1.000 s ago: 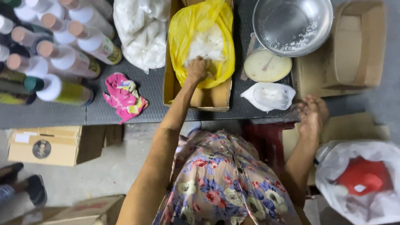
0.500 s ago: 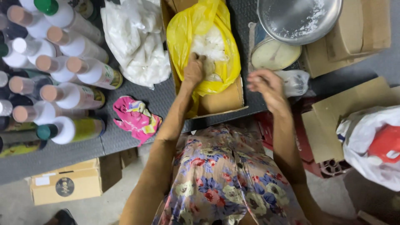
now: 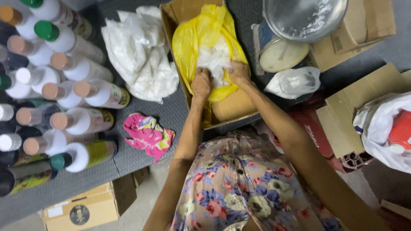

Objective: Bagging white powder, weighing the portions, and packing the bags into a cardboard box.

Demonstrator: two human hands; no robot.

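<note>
Yellow bag (image 3: 188, 40), hands (image 3: 219, 79) inside, box-edged

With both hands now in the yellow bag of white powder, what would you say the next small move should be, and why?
Probably gather a portion of the white powder and lift it clear. The left hand and right hand both rest on the powder inside the open yellow bag, fingers curled into it. The metal bowl on the scale beside the box holds only traces, so it looks ready to receive some.
</note>
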